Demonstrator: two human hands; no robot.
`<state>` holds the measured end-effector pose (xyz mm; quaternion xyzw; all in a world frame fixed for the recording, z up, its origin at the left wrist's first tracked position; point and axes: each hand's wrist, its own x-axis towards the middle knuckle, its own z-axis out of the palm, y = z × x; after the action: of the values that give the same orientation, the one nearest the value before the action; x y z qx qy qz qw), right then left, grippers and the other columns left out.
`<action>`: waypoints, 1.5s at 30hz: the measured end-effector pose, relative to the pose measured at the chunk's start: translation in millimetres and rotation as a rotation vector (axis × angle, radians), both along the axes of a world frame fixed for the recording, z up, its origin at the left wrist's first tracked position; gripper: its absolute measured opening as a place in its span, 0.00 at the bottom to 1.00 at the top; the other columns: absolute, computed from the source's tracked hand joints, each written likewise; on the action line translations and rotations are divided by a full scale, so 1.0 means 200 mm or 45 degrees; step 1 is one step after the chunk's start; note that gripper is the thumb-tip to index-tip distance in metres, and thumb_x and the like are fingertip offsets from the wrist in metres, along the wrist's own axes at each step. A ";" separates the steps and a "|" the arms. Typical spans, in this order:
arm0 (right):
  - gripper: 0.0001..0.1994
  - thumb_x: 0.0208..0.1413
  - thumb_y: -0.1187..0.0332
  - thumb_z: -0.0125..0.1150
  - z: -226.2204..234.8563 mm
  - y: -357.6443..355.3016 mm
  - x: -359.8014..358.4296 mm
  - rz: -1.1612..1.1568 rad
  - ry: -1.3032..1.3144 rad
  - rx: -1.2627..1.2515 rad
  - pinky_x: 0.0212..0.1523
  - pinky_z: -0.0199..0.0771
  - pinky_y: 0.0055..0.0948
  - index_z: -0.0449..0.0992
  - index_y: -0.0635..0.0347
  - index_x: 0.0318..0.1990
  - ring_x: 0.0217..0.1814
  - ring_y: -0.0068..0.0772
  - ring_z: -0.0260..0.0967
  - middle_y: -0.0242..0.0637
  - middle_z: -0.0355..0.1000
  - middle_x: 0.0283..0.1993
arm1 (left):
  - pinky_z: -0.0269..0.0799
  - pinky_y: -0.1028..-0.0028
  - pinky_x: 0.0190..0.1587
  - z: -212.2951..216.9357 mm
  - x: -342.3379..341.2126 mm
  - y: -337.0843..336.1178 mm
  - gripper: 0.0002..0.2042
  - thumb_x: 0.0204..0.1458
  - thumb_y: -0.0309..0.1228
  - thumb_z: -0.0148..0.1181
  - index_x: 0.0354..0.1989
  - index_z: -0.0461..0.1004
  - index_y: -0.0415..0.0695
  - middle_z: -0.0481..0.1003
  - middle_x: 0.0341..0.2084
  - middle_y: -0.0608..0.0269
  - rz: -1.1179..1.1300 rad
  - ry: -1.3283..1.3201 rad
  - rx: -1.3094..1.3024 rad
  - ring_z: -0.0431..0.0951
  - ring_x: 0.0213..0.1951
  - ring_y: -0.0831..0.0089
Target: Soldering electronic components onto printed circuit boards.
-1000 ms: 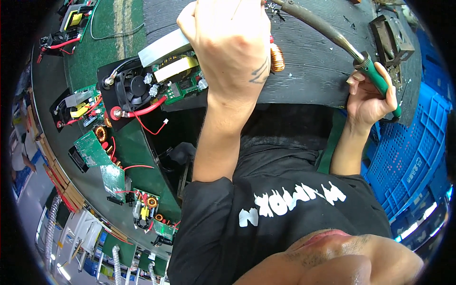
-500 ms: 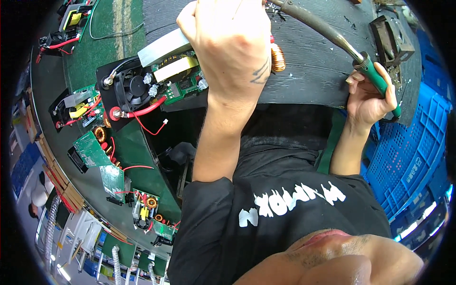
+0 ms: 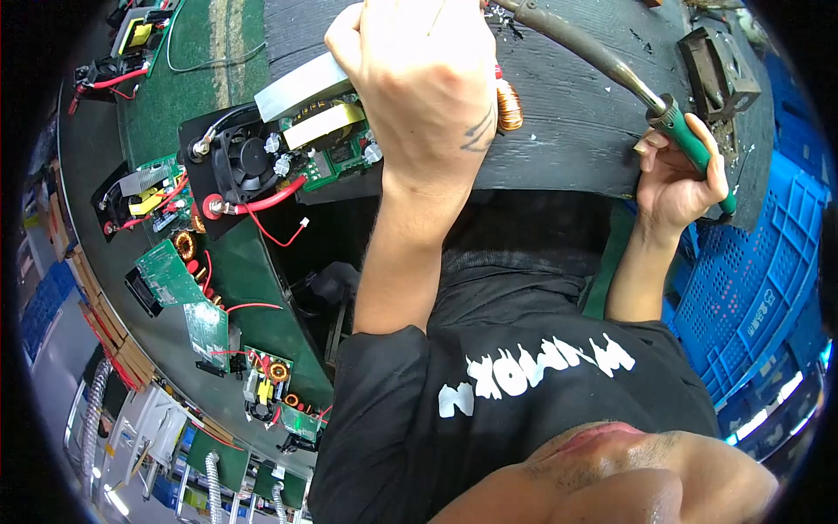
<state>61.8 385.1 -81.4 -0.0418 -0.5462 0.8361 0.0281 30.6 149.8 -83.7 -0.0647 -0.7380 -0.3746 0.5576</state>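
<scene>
Nothing shifted since: green-handled soldering iron in right hand.

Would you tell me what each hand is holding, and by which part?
The right hand grips a soldering iron by its green handle. The left hand rests on the circuit board; any grip is hidden.

Dark, scuffed table up top, with a green mat spread along its curved left side. Blue plastic crates stacked at right, catching glints of light. Pale grey floor off to the left.
</scene>
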 end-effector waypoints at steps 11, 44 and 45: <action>0.29 0.53 0.49 0.36 -0.01 0.01 0.00 -0.053 -0.009 -0.014 0.22 0.66 0.29 0.70 0.68 0.46 0.19 0.39 0.66 0.54 0.71 0.26 | 0.62 0.67 0.44 -0.01 -0.01 0.00 0.05 0.42 0.23 0.59 0.29 0.73 0.38 0.76 0.38 0.57 0.026 0.064 -0.015 0.74 0.40 0.63; 0.30 0.52 0.48 0.37 -0.01 0.00 0.00 -0.038 0.005 -0.028 0.22 0.65 0.28 0.70 0.70 0.46 0.19 0.39 0.66 0.53 0.72 0.27 | 0.63 0.68 0.43 0.01 0.00 0.00 0.06 0.40 0.21 0.59 0.29 0.73 0.38 0.76 0.38 0.55 0.001 0.001 -0.009 0.74 0.38 0.63; 0.30 0.52 0.48 0.37 -0.01 0.00 0.00 -0.033 0.011 -0.012 0.22 0.65 0.28 0.69 0.70 0.46 0.19 0.39 0.66 0.54 0.72 0.27 | 0.63 0.68 0.43 0.01 -0.01 0.00 0.06 0.41 0.21 0.58 0.29 0.73 0.38 0.76 0.38 0.55 0.008 0.023 -0.019 0.74 0.38 0.63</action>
<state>62.6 385.3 -82.7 -0.0452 -0.5416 0.8384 0.0410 29.0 149.7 -82.5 -0.0699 -0.7359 -0.3666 0.5649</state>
